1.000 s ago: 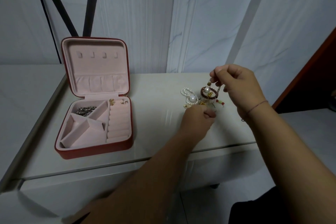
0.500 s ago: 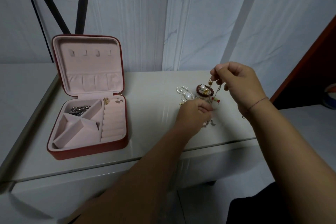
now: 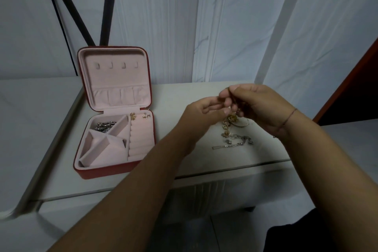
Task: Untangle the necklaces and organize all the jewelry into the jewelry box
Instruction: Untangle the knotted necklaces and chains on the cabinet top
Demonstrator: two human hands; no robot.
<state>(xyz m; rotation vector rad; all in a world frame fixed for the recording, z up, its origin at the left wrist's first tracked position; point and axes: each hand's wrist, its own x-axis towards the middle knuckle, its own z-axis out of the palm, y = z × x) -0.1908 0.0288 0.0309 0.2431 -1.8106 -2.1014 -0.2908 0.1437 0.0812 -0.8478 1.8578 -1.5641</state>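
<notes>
A red jewelry box (image 3: 114,166) with pink lining stands open on the left of the white table. A silver chain (image 3: 104,126) lies in its back-left compartment, and two small earrings (image 3: 140,116) sit at the top of the ring rolls. My left hand (image 3: 201,115) and my right hand (image 3: 257,106) meet above the table, both pinching a tangled bunch of necklaces (image 3: 232,119) with gold charms that hangs from my fingers. A silver chain (image 3: 238,142) of the bunch trails on the table below. The pearl strand is hidden behind my hands.
The white table (image 3: 184,92) ends in a front edge just below the trailing chain. Black stand legs (image 3: 106,6) rise behind the box against a white draped backdrop. A dark red panel (image 3: 356,80) stands at the right.
My left hand has risen from the table to meet my right hand at the tangle. The bunch is lifted, and a silver chain now shows on the table. The camera has shifted right.
</notes>
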